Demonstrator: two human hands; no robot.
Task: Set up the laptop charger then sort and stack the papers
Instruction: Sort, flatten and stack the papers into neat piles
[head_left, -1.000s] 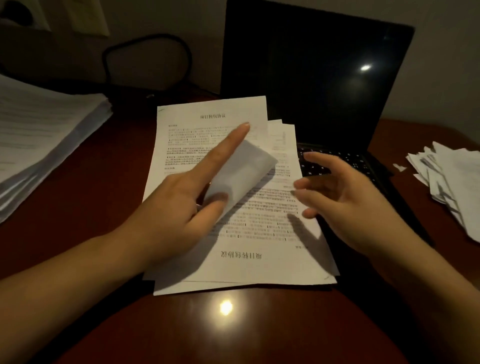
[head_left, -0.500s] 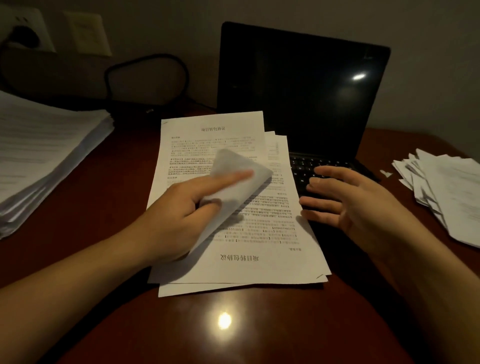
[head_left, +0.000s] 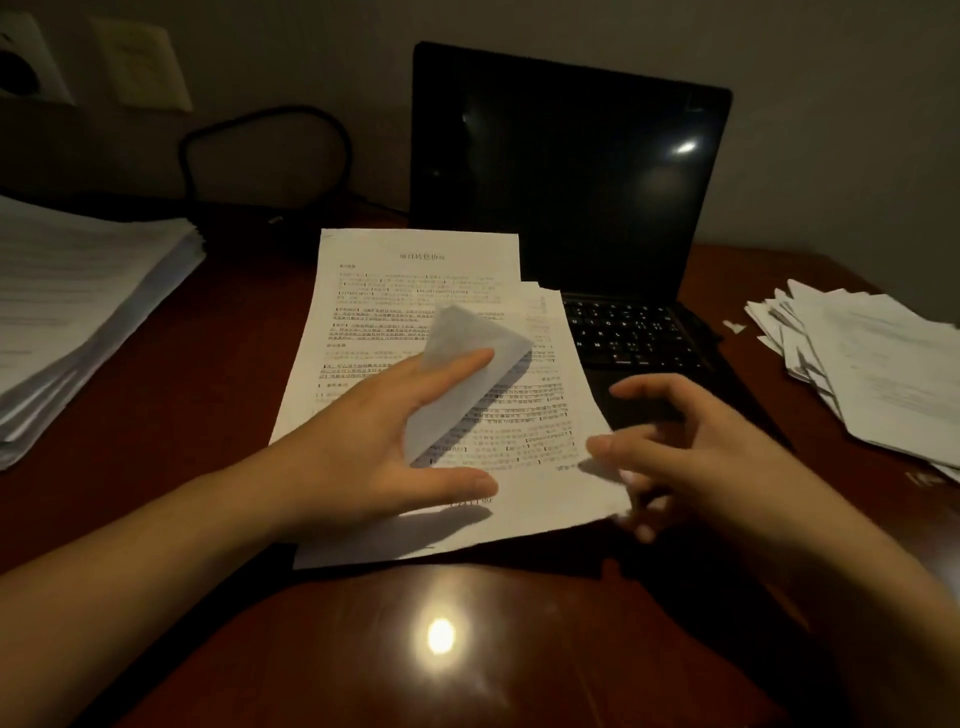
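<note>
Papers (head_left: 415, 270): we log a small stack flat on the desk (head_left: 208, 374), its right edge overlapping the laptop (head_left: 571, 171) keyboard.
Left hand (head_left: 363, 447): index straight across the top sheet's turned-up corner (head_left: 467, 332), thumb spread wide.
Right hand (head_left: 717, 457): blurred at the stack's right edge, fingers loosely curled; whether it grips, we cannot tell.
Left pile (head_left: 78, 291) and right pile (head_left: 872, 374): lying well apart from the stack.

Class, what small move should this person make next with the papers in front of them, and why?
Probably the right hand should pinch the top sheet at its right edge and lift it off. The left hand holds its corner folded up, the right is at that edge, and sheets beneath lie askew.
</note>
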